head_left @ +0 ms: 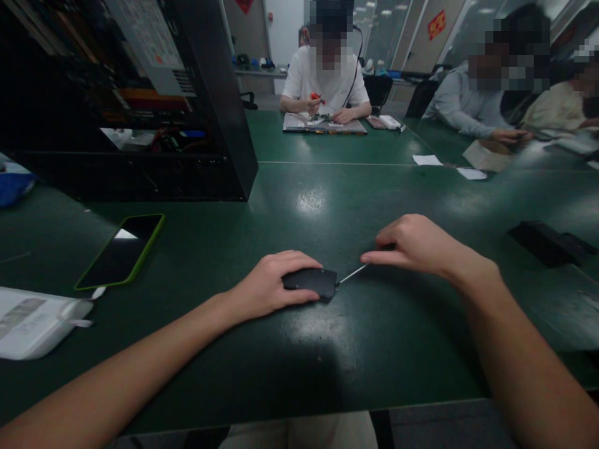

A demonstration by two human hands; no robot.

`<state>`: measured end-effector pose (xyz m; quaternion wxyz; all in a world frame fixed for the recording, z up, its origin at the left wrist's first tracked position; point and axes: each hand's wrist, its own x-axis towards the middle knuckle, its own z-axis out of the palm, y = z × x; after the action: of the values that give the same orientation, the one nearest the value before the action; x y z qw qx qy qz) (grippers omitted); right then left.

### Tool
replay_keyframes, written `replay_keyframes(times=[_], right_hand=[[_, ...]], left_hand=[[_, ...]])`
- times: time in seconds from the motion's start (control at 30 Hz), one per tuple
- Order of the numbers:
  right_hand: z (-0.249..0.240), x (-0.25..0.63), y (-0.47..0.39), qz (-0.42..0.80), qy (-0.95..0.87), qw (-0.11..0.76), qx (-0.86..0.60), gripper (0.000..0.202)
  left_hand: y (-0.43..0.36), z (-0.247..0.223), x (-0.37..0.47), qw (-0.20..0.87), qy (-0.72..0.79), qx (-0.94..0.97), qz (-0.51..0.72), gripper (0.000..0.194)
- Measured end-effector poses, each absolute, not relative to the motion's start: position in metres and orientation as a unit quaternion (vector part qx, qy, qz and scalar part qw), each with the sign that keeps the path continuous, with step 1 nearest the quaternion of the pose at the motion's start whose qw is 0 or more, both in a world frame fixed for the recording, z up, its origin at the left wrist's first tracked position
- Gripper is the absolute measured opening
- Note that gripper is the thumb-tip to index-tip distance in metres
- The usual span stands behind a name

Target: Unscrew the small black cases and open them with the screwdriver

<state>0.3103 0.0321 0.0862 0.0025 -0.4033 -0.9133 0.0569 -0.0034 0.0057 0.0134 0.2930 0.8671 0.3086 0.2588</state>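
A black computer mouse (309,282) lies on the green table (281,368), and my left hand (276,280) is closed around it, thumb and fingers along its two sides. My right hand (412,243) holds a screwdriver (353,273) by its handle, which the fingers mostly cover. The thin metal shaft slants down to the left. Its tip meets the right end of the mouse; whether it is inside a gap there is too small to tell.
A black computer case (234,106) with its inside exposed stands at the left. Nearby lie a phone in a green case (121,252) and a white power bank (40,321). A black object (545,242) sits at the right. Across the table, a person in white (327,75) works on a flat board.
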Motion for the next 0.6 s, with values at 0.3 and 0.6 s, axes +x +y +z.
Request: replay_keyframes(times=[0.3,0.6], right_hand=[[0.06,0.302,0.043,-0.193,-0.936,0.138,-0.26,0.069],[0.091,0.29,-0.003,-0.196,-0.898,-0.009,-0.394,0.06]], left_hand=[[0.008,0.013,-0.006,0.296,0.261,0.881,0.259,0.038],[0.007,0.014,-0.006,0.309,0.267,0.876,0.258,0.037]])
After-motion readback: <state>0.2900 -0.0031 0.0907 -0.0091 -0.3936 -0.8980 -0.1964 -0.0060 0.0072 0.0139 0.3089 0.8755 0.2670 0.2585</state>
